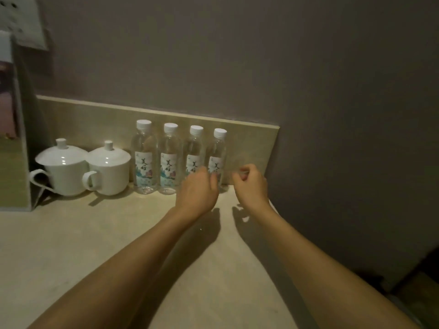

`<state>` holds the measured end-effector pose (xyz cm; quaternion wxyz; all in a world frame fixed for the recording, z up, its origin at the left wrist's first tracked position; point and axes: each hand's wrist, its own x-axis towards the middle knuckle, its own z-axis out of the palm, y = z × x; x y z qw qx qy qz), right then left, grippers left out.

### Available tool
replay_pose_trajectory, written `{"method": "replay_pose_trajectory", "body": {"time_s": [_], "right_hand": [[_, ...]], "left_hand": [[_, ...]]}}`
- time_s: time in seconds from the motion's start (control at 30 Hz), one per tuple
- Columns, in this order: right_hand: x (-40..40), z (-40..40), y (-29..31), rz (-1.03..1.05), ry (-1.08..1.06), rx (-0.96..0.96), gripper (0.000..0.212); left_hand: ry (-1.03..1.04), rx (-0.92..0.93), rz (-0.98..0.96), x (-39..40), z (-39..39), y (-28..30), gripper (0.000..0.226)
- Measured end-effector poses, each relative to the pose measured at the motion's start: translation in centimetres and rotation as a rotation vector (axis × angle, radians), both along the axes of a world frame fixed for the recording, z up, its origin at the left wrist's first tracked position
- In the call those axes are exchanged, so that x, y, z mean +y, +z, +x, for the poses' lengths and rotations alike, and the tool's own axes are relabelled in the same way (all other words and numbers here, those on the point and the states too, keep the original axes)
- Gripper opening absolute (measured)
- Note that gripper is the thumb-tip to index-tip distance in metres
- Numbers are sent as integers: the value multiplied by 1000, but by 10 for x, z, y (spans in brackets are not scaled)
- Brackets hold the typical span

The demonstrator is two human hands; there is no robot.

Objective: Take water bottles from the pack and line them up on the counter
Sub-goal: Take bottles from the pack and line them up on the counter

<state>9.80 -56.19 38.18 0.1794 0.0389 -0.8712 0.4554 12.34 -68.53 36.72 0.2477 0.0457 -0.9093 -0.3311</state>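
Observation:
Several clear water bottles with white caps and printed labels stand upright in a row against the low backsplash, from the leftmost bottle [144, 157] to the rightmost bottle [217, 155]. My left hand [198, 189] reaches to the row's right end with curled fingers. It covers the lower part of the third bottle [195, 148] and sits beside the rightmost one; I cannot tell whether it holds anything. Just right of the row, my right hand [250, 185] pinches a small piece of clear plastic film [242, 173]. No pack is in view.
Two white lidded cups [64, 169] [109, 170] stand left of the bottles on the beige counter [118, 233]. A standing card holder [14, 129] is at the far left. The counter ends at the right, by the grey wall [332, 115].

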Motion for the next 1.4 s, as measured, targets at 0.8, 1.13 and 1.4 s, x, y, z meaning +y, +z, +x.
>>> {"method": "replay_pose_trajectory", "body": {"time_s": [0.8,1.13,1.4], "right_hand": [[427,76,-16,-223,-334,219,6],[587,83,-105,-322,-439,-46,18],[675,42,-186,-293,-510,-365,16]], "left_hand": [[-366,-115,4,418,29,12,45],[-521,-427,-123,583,13,-80,46],[-623,-716,-115,664,-58,-178,47]]}}
